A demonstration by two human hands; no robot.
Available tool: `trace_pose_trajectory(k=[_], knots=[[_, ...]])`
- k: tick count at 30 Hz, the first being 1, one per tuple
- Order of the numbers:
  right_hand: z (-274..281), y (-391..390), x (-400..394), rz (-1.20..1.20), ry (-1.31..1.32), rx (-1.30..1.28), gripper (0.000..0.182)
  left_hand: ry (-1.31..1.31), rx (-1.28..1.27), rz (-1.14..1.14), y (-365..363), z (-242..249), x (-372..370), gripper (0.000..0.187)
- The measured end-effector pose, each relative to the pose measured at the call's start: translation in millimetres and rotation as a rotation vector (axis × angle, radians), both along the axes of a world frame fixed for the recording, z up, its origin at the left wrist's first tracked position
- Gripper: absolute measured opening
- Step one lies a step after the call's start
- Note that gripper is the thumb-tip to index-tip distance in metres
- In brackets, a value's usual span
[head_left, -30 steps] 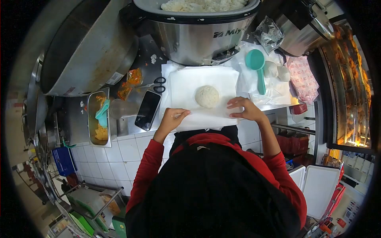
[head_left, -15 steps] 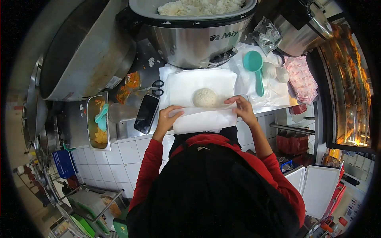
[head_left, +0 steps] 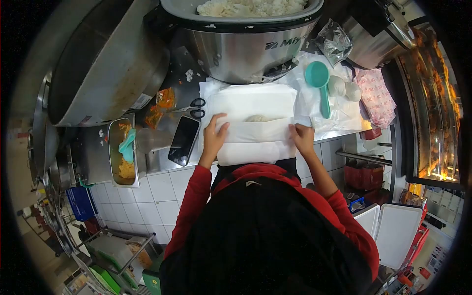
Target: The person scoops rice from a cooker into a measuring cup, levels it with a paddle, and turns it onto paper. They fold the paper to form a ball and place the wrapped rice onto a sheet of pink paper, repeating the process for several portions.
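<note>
A mound of rice (head_left: 257, 118) lies on white paper sheets (head_left: 255, 98) on the counter. A folded-up flap of the top paper sheet (head_left: 255, 132) covers most of it, leaving only its far part showing. At the flap's left edge, my left hand (head_left: 215, 139) has the paper between thumb and fingers, its index finger reaching forward over the sheet. My right hand (head_left: 302, 137) is closed, pinching the flap's right edge.
A rice cooker (head_left: 241, 51) full of rice stands just beyond the paper. Scissors (head_left: 196, 108), a phone (head_left: 184, 140) and a metal food pan (head_left: 140, 167) are on the left. To the right lie a green scoop (head_left: 317, 76), white wrapped bundles (head_left: 344, 88) and printed paper (head_left: 374, 93).
The near paper flap has gone forward over the rice mound, which was fully visible before. My left hand has moved slightly forward and right; the right hand's fingers have curled in.
</note>
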State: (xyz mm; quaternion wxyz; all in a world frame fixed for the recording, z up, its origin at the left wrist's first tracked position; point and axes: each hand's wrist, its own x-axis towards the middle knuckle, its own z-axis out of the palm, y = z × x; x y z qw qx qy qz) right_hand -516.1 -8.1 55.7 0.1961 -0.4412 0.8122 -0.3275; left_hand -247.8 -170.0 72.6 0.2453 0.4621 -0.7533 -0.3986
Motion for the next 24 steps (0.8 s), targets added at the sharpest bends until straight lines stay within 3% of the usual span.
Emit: trace_pose_trajectory(k=[1,2,5,7,10,13,16,19,21,24], knots=[[10,-10,7,0.018,0.217,-0.042,0.022,-0.18,0.072,-0.001,-4,-1,1,0.031],[27,-15,5,0.083,0.202,0.209,0.009,-0.239,0.032,0.093,-1,-2,-3,0.039],[34,-47,-3,0.172,0.513,-0.228,0.023,-0.162,-0.901,0.096,25,1,-16,0.032],[22,-78,-13,0.393,0.402,-0.305,0.038,0.171,-0.466,-0.718,35,-3,-21,0.037],[4,-115,-12,0.447,0.474,-0.225,0.032,-0.116,-0.773,-1.0,46,6,-37,0.044],[10,-134,-13,0.513,0.476,0.048,0.025,-0.125,-0.838,-1.013,33,-2,-44,0.049],[18,-133,-12,0.507,0.348,0.021,0.012,-0.127,-0.796,-1.022,23,-5,-50,0.048],[44,-114,-14,0.562,0.02,-0.207,0.005,-0.053,-0.819,-1.015,15,-3,-55,0.046],[77,-86,-1,0.726,0.305,-0.211,0.007,-0.006,-0.744,-1.032,10,-7,-59,0.046],[55,-49,21,0.762,0.565,-0.194,0.006,0.052,-0.629,-1.074,6,-10,-61,0.046]])
